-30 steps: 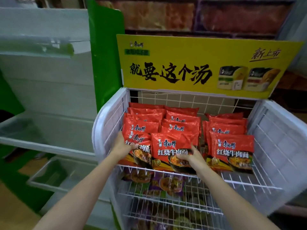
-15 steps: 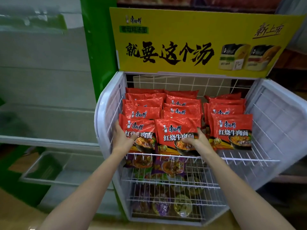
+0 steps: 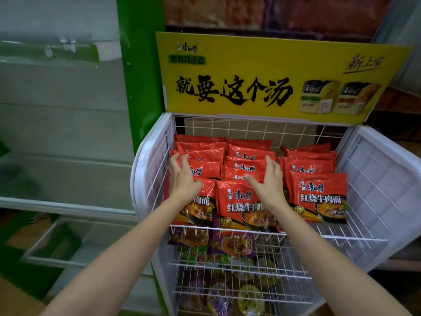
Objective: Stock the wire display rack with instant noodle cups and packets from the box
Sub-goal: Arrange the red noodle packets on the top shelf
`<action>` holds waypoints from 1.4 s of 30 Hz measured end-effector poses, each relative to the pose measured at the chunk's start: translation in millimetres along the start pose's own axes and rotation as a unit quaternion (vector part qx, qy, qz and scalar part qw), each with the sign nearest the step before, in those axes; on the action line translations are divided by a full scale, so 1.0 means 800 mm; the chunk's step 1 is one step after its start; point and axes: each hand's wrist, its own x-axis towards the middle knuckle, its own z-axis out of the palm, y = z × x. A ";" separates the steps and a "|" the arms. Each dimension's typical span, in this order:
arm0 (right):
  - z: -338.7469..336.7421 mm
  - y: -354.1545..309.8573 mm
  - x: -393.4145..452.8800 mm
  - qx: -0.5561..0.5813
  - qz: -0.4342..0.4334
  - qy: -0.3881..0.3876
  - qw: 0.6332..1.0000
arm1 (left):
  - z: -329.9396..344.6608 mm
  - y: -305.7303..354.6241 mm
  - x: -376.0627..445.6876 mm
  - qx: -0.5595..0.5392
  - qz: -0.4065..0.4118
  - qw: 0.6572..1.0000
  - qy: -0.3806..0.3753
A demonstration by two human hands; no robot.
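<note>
Reaching with spread, empty hands (image 3: pixel 184 179) (image 3: pixel 267 181) over red packets (image 3: pixel 319 197) beneath the yellow sign (image 3: pixel 273 65).

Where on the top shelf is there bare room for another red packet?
Bare wire shows between the right row of red packets and the rack's right wall. The left and middle rows are crowded, with the left hand and right hand over them.

Both my bare forearms reach forward and up, roughly parallel. My left hand (image 3: pixel 182 176) has its fingers spread and lightly curved, thumb out to the right. My right hand (image 3: pixel 267 181) mirrors it, fingers up, thumb sticking out left, gripping nothing.
</note>
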 end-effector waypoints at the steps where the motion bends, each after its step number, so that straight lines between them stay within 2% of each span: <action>1: 0.001 -0.005 0.007 -0.019 -0.019 0.012 1.000 | 0.000 0.004 0.005 0.000 0.005 1.000 0.004; 5: 0.008 -0.016 0.037 -0.116 -0.054 0.006 0.992 | 0.000 0.010 0.034 0.027 0.010 0.999 -0.027; 8: 0.010 -0.023 0.064 -0.088 -0.062 -0.026 0.994 | -0.008 0.020 0.069 0.097 -0.001 0.993 -0.074; 12: 0.010 -0.035 0.104 -0.080 -0.098 -0.067 0.990 | -0.023 0.052 0.115 0.212 0.008 0.966 -0.145; 15: 0.011 -0.048 0.131 -0.082 -0.119 -0.094 0.985 | -0.042 0.079 0.152 0.237 0.028 0.948 -0.212; 17: 0.013 -0.057 0.148 -0.085 -0.128 -0.112 0.982 | -0.058 0.095 0.176 0.265 0.045 0.930 -0.251; 21: 0.023 -0.067 0.175 -0.102 -0.156 -0.151 0.971 | -0.076 0.098 0.206 0.403 0.064 0.862 -0.300; 24: 0.036 -0.072 0.190 -0.135 -0.170 -0.170 0.961 | -0.077 0.076 0.219 0.446 0.068 0.842 -0.296; 28: 0.054 -0.076 0.206 -0.160 -0.146 -0.169 0.961 | -0.063 0.048 0.234 0.443 0.109 0.856 -0.244; 35: 0.069 -0.074 0.219 -0.236 -0.129 -0.166 0.949 | -0.038 0.017 0.233 0.432 0.098 0.857 -0.264; 38: 0.068 -0.073 0.217 -0.238 -0.128 -0.143 0.952 | -0.042 0.022 0.238 0.433 0.120 0.860 -0.242; 42: 0.064 -0.074 0.213 -0.173 -0.118 -0.046 0.977 | -0.049 0.041 0.236 0.438 0.135 0.877 -0.144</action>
